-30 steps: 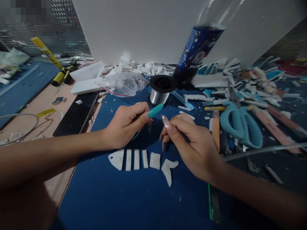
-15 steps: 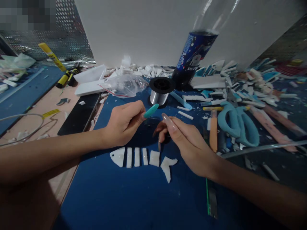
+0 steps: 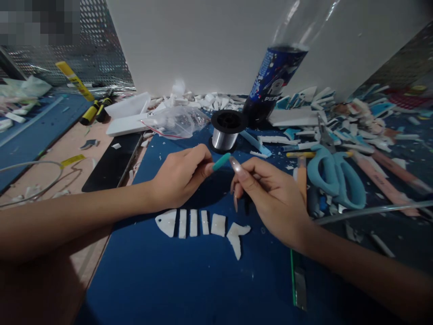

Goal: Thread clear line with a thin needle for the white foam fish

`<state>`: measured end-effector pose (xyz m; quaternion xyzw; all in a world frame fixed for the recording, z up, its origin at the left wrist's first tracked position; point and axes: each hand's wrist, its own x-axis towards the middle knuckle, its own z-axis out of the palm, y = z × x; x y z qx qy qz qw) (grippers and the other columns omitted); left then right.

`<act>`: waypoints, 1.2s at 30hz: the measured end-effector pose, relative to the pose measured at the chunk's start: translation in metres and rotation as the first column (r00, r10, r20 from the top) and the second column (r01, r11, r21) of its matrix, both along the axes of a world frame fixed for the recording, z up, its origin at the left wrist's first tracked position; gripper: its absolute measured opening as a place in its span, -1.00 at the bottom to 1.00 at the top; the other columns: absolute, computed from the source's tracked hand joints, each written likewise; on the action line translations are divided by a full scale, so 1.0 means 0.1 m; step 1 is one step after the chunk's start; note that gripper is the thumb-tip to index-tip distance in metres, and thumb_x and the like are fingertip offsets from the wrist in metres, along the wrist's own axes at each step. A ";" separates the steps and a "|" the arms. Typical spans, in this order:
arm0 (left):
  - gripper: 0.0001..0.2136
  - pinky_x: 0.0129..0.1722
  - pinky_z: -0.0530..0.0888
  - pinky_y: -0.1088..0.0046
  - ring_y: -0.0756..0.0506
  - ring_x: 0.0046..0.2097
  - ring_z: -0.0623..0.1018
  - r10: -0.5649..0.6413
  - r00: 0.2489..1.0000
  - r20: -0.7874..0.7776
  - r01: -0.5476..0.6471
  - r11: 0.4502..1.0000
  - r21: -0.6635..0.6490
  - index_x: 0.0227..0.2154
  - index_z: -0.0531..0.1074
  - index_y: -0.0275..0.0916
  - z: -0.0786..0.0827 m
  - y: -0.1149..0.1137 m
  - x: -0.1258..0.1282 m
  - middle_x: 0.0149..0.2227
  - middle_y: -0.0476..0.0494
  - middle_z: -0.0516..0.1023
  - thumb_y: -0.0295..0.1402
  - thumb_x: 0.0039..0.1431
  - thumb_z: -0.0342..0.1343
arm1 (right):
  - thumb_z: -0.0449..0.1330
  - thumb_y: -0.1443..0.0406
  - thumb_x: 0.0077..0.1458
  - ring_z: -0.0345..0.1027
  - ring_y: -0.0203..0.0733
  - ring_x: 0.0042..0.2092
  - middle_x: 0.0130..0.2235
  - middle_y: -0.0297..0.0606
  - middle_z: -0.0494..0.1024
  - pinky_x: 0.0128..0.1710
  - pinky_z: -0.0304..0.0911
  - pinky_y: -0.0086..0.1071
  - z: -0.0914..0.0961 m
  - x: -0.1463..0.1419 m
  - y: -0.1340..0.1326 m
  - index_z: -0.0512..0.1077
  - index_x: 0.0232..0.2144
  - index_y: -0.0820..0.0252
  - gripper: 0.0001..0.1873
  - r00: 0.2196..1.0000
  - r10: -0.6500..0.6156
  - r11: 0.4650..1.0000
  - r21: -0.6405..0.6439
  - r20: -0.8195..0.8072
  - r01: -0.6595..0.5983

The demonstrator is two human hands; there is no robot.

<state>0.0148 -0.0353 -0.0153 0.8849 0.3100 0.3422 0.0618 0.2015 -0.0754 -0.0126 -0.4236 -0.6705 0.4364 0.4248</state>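
My left hand [image 3: 184,174] is closed in a pinch, its long teal thumbnail pointing right. Thumb and index finger of my right hand [image 3: 270,194] are pressed together, the nail tips almost touching the teal nail. Anything thin between the fingers is too small to make out. Below the hands, white foam-like pieces lie in a row as a fish: a head [image 3: 167,223] with a small hole, narrow strips [image 3: 193,223], a squarish piece [image 3: 218,225] and a forked tail [image 3: 237,238]. Behind the hands stands a black spool [image 3: 224,138] of clear line.
Right of my right hand lie blue-handled scissors [image 3: 336,176], a cutter with a green edge [image 3: 298,280] and many foam scraps. A Pepsi bottle [image 3: 274,85] stands behind the spool. To the left are a black phone [image 3: 111,162] and a plastic bag [image 3: 179,122].
My left hand has shifted slightly right and my right hand's fingers have closed together, bringing the fingertips of both hands nearly into contact. The foam pieces have stayed in place.
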 end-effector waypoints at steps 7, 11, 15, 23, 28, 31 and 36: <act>-0.83 -0.37 0.29 0.43 -0.07 -0.37 0.31 -0.044 0.898 -0.438 0.084 0.994 0.072 -0.43 0.32 -0.31 0.00 0.05 0.01 -0.46 -0.13 0.42 -0.33 0.20 -0.03 | 0.05 0.27 0.22 0.29 -0.41 -0.56 -0.58 -0.42 0.35 -0.53 0.28 -0.50 0.00 -0.01 0.03 0.34 -0.52 0.18 -0.74 0.978 -0.189 0.979 0.061 -0.090 0.195; -0.80 -0.37 0.27 0.40 -0.10 -0.35 0.30 -0.059 0.817 -0.574 0.130 0.988 0.083 -0.39 0.38 -0.28 0.03 0.07 0.04 -0.46 -0.14 0.44 -0.35 0.24 -0.10 | 0.06 0.28 0.21 0.29 -0.40 -0.56 -0.58 -0.41 0.36 -0.53 0.29 -0.49 0.01 -0.01 0.02 0.34 -0.53 0.18 -0.73 0.979 -0.184 0.981 0.046 -0.091 0.188; -0.89 -0.44 0.19 0.41 -0.11 -0.36 0.31 -0.055 0.762 -0.645 0.200 0.968 0.154 -0.37 0.37 -0.28 0.07 0.05 0.07 -0.45 -0.12 0.46 -0.45 0.18 -0.05 | 0.06 0.27 0.21 0.29 -0.41 -0.56 -0.58 -0.42 0.36 -0.54 0.29 -0.50 0.02 -0.02 0.00 0.34 -0.54 0.19 -0.72 0.978 -0.184 0.982 0.027 -0.096 0.187; -0.89 -0.46 0.19 0.39 -0.08 -0.41 0.35 -0.004 0.739 -0.674 0.232 0.940 0.249 -0.40 0.34 -0.30 0.08 0.06 0.03 -0.49 -0.10 0.44 -0.48 0.20 -0.07 | 0.05 0.28 0.21 0.29 -0.41 -0.57 -0.61 -0.42 0.36 -0.53 0.29 -0.50 0.04 -0.03 0.04 0.33 -0.55 0.19 -0.71 0.974 -0.218 0.975 0.036 -0.066 0.221; -0.79 -0.44 0.27 0.44 -0.03 -0.44 0.32 -0.064 0.866 -0.497 0.172 0.970 0.175 -0.48 0.29 -0.31 0.10 0.06 0.02 -0.50 -0.10 0.38 -0.45 0.25 -0.16 | 0.05 0.31 0.21 0.29 -0.40 -0.57 -0.62 -0.42 0.36 -0.52 0.30 -0.47 0.01 -0.02 0.04 0.33 -0.55 0.18 -0.72 0.971 -0.223 0.973 0.044 -0.085 0.227; -0.83 -0.50 0.24 0.54 0.04 -0.49 0.28 -0.106 0.965 -0.240 0.087 0.992 -0.089 -0.48 0.25 -0.30 0.13 0.03 0.04 -0.52 -0.03 0.34 -0.45 0.23 -0.13 | 0.04 0.35 0.21 0.27 -0.38 -0.58 -0.62 -0.42 0.36 -0.52 0.31 -0.43 0.02 -0.01 0.04 0.33 -0.55 0.16 -0.72 0.969 -0.223 0.970 0.077 -0.104 0.231; -0.78 -0.56 0.20 0.60 0.10 -0.54 0.22 -0.028 0.993 0.115 0.097 0.744 -0.661 -0.50 0.21 -0.27 0.11 0.00 0.05 -0.56 0.06 0.23 -0.33 0.25 -0.13 | 0.03 0.40 0.21 0.30 -0.35 -0.55 -0.61 -0.39 0.38 -0.52 0.32 -0.41 0.04 -0.01 0.05 0.36 -0.55 0.14 -0.71 0.977 -0.203 0.968 0.133 -0.072 0.211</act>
